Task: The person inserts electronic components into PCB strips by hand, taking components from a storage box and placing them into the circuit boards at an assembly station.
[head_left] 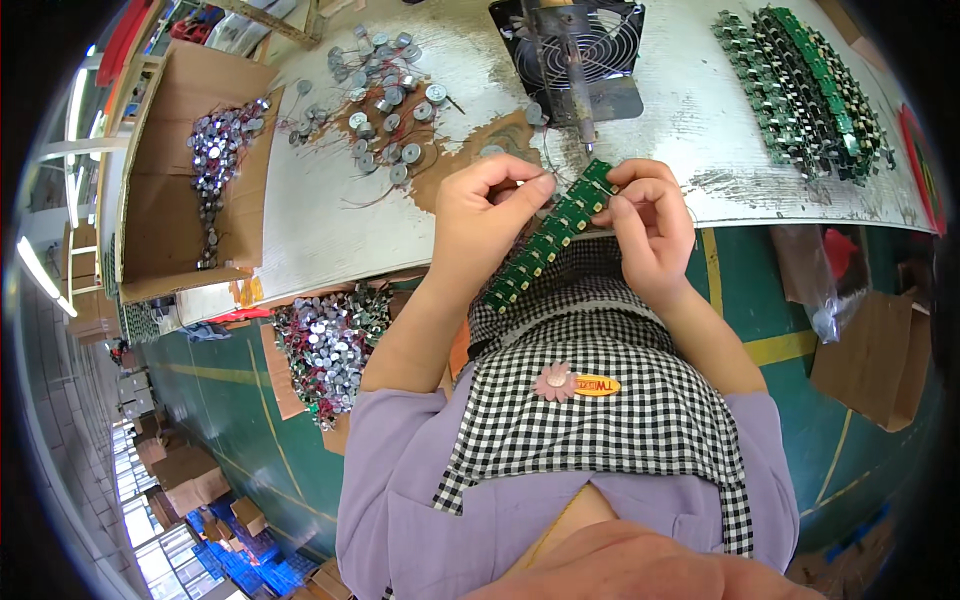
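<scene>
A long green circuit board strip [548,243], lined with small pale metal parts, slants over the table's front edge. My right hand [655,225] is closed on its upper end, thumb and fingers curled around the edge. My left hand [490,210] pinches what looks like a thin wire beside that end; the fingers hide most of it. Just above the strip points the metal tip of a soldering iron [584,110] in a stand; I cannot tell whether they touch. A small round grey motor [535,114] lies left of the iron.
A black fan [600,45] stands behind the iron. Loose round motors with wires [395,97] lie at the back left, near a cardboard box [150,225] holding shiny parts. Stacked green board strips [805,95] fill the right. Below the table is another pile of parts [330,350].
</scene>
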A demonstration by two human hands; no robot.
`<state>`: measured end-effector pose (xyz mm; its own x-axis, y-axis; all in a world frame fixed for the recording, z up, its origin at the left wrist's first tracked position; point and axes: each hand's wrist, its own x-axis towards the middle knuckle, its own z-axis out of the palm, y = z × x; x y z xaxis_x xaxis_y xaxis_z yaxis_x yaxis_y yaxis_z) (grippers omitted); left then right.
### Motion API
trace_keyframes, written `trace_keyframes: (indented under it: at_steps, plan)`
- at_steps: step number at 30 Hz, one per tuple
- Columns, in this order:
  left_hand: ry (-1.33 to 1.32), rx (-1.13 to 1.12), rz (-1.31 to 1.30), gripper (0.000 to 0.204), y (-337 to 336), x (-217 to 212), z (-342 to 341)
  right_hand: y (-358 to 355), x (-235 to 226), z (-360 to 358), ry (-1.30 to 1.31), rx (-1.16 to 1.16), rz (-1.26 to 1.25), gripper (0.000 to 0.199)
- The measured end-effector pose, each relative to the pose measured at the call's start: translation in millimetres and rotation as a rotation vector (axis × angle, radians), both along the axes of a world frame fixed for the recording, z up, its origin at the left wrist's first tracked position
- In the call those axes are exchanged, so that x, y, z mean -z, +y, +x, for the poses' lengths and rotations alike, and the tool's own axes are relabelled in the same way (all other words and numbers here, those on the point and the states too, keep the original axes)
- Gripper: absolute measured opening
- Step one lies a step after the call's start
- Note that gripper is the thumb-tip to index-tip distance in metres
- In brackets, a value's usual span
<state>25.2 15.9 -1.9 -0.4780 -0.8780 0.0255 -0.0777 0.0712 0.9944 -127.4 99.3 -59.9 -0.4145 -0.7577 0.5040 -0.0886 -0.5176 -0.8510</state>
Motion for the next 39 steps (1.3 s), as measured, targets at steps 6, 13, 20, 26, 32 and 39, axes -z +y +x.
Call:
trace_keyframes:
  at_steps: [6,13,20,26,32,39]
  plan:
    - [-0.155,-0.006,-0.554,0.007,5,0,-13,-1,-7,0,0.141,0.075,0.020,0.006]
    - [-0.148,0.013,-0.323,0.008,5,9,-24,0,-11,0,-0.026,0.005,-0.018,0.006]
    - [-0.094,-0.002,-0.210,0.008,0,13,-29,-6,-17,1,0.112,0.116,0.057,0.008]
    - [0.085,-0.033,-0.202,0.008,-4,13,-36,-13,-31,0,0.149,0.170,0.082,0.009]
    - [-0.039,-0.022,-0.174,0.008,6,9,-31,-5,-19,0,0.051,0.093,0.094,0.009]
    - [-0.042,0.033,-0.231,0.007,0,14,-28,-3,-17,-1,-0.024,0.054,0.079,0.007]
